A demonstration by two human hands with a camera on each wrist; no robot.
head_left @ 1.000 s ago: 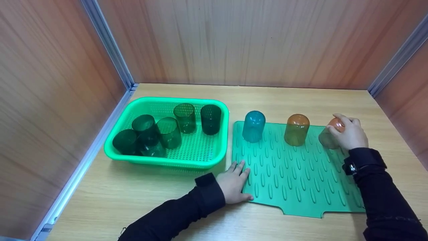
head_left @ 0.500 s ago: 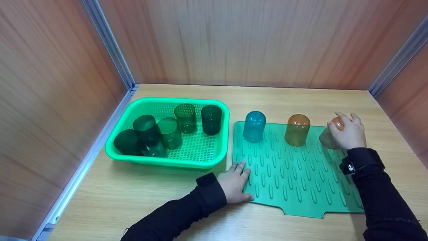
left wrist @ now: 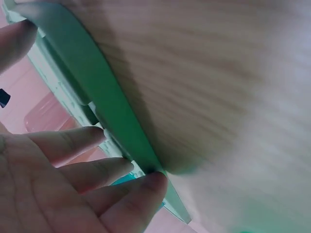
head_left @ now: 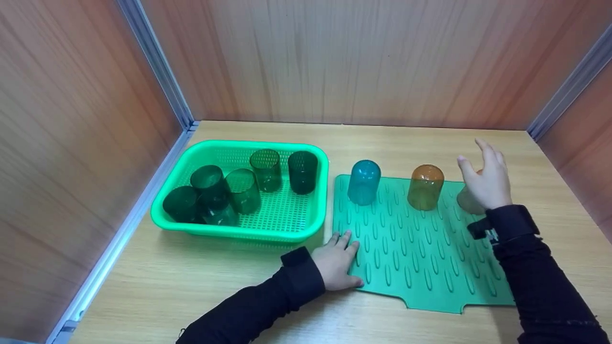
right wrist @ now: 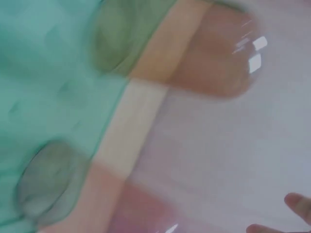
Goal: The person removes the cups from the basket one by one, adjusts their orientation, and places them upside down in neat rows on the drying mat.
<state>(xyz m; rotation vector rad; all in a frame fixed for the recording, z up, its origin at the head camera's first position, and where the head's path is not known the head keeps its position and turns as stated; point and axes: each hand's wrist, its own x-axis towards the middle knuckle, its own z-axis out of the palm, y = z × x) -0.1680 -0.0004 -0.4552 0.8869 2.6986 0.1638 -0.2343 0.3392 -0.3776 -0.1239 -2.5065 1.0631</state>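
Note:
My right hand (head_left: pixel 490 184) hovers over a pinkish-orange upside-down cup (head_left: pixel 468 200) at the back right of the green ribbed mat (head_left: pixel 420 258), fingers spread and holding nothing. The hand hides part of this cup. To its left, an amber cup (head_left: pixel 424 187) and a blue cup (head_left: pixel 364 182) also stand upside down along the mat's back edge. The right wrist view shows the amber cup (right wrist: pixel 214 53) blurred, with fingertips at the lower right corner. My left hand (head_left: pixel 334 263) rests with straight, spread fingers on the mat's left edge; in the left wrist view its fingers (left wrist: pixel 131 204) touch that edge.
A green plastic basket (head_left: pixel 282 235) sits left of the mat, with several dark and greenish see-through cups in it, some upright and some tilted. Wood-grain panels (head_left: pixel 358 62) wall the wooden table (head_left: pixel 220 277) at the back and both sides.
My right hand has let go of the pinkish-orange cup, spread its fingers and shifted up and left. The cup stays in place. My left hand has not moved.

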